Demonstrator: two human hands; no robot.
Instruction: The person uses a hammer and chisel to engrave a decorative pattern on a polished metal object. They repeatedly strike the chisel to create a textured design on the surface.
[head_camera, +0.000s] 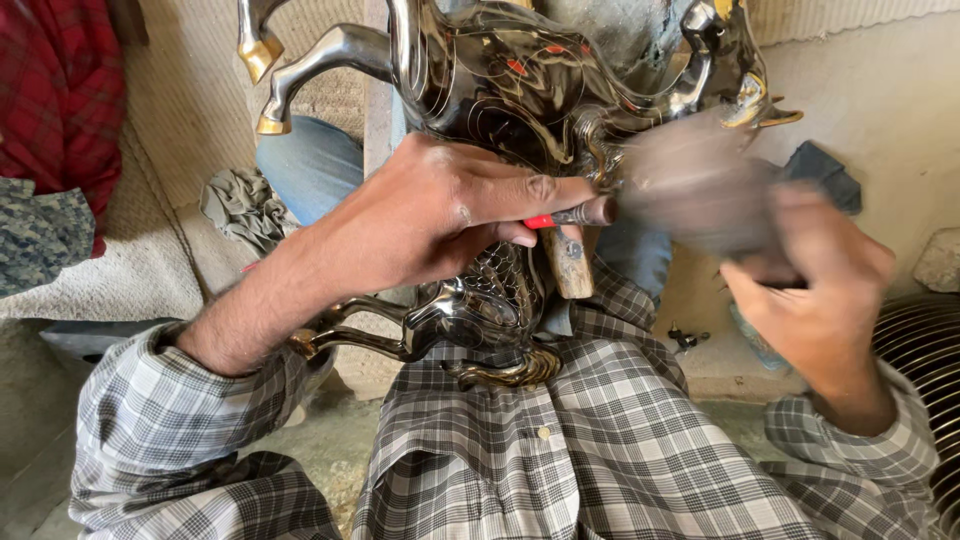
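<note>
Two hands work at a polished metal horse figure propped upright on my lap. The fingers of my left hand are pressed together around a thin chisel with a red grip, pinching it between thumb and forefinger so that its dark tip rests against the figure's engraved flank. My right hand is closed around the handle of a hammer, whose head shows only as a grey blur just beside the chisel's end; how tightly those fingers close I cannot tell through the blur. A wooden handle shows just below the chisel, between my two hands.

The figure rises from my lap to the top of the frame, chrome-bright with gold hooves at the upper left and gold trim near its base. Both arms wear sleeves of a grey checked shirt.

A crumpled grey rag lies on the woven mat to my left, near a red plaid cloth. A ribbed metal grille sits at the right edge.
</note>
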